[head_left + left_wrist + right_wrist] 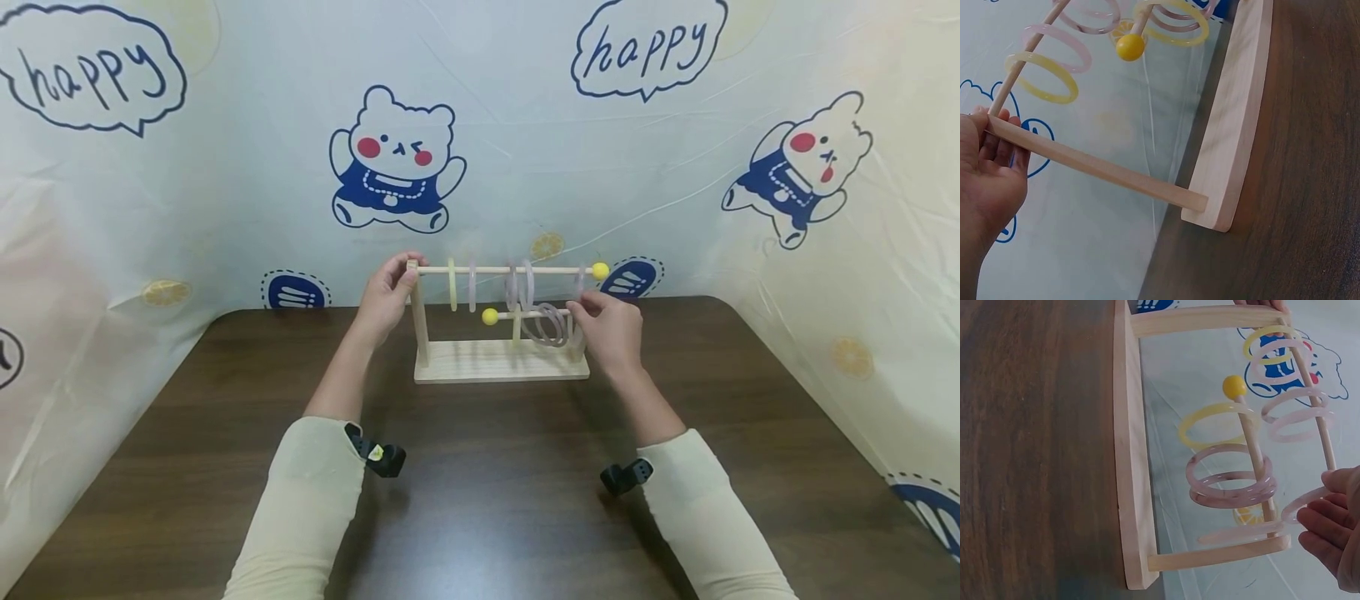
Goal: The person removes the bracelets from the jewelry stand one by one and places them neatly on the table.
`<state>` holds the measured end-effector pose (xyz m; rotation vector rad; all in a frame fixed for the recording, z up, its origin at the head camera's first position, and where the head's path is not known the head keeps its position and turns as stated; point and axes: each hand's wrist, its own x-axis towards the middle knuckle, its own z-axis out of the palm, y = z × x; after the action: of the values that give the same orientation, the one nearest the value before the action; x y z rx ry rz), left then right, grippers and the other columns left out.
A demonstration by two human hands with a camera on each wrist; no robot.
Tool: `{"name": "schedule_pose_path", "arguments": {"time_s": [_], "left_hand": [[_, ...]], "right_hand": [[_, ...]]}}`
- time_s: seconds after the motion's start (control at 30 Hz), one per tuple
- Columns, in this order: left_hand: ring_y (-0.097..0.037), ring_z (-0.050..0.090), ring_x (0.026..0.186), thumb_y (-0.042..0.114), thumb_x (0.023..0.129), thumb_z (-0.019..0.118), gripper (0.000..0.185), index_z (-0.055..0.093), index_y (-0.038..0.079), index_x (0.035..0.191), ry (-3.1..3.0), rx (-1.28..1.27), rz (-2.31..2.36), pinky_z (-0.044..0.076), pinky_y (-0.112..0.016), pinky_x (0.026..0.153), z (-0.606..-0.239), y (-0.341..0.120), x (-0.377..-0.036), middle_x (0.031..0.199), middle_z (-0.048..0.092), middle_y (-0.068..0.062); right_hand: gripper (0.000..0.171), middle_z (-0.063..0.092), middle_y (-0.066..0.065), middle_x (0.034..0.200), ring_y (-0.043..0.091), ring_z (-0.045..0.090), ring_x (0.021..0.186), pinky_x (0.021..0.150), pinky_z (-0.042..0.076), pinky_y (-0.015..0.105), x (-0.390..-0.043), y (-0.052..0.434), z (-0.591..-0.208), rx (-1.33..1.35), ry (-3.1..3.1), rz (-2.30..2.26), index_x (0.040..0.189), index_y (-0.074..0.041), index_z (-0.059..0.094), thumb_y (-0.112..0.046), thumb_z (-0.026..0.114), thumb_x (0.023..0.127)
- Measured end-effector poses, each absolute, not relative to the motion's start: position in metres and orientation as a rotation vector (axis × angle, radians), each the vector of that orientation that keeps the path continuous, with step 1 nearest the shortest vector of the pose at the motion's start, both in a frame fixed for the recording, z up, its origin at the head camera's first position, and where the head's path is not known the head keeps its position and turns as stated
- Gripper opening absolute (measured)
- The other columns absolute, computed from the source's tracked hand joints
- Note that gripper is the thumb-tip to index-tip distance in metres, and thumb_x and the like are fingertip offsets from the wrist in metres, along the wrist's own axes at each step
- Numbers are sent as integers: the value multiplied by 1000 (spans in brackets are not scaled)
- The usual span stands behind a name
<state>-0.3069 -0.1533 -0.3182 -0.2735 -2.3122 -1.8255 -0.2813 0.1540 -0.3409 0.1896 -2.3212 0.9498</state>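
Observation:
A wooden bangle stand [502, 367] has an upper rod and a shorter lower rod, each tipped with a yellow ball. My left hand [386, 298] grips the top of the stand's left post [1097, 164], where the upper rod joins it. At the other end of that rod, my right hand [615, 329] pinches a pale pink bangle [1300, 503] close to the yellow ball [601, 271]. Along the upper rod hang a yellow bangle [452, 285] and several pink and purplish ones. The lower rod carries a yellow bangle [1188, 428], purplish bangles [1194, 475] and a pale pink one [1232, 534].
The stand's base rests near the back edge of a dark brown wooden table [495, 500]. Right behind it hangs a pale cloth [525, 167] printed with bears and lettering. Both forearms reach in from the front, with a small black camera [386, 460] at the left wrist.

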Motion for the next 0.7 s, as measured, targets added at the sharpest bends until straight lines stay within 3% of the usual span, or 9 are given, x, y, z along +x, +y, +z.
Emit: {"name": "schedule_pose_path", "arguments": {"time_s": [0.4,0.7], "left_hand": [[-19,44,118,30,96,45,36,50,12,126,-2314,-258,-1820,33,-40,102,-320,-155,-308,126,52,-4],[-22,44,118,25,97,44,36,48,7,128,-2295,-273,-1829,33,-39,102,-320,-154,-309,125,52,-7]], "right_hand": [[16,70,13,80,23,66,70,59,53,38,-284,155,-344,146,-2241,1013,90,-1,72,-16,69,84],[17,69,16,83,27,67,73,60,53,39,-283,154,-341,169,-2183,1000,92,4,70,-12,68,85]]}}
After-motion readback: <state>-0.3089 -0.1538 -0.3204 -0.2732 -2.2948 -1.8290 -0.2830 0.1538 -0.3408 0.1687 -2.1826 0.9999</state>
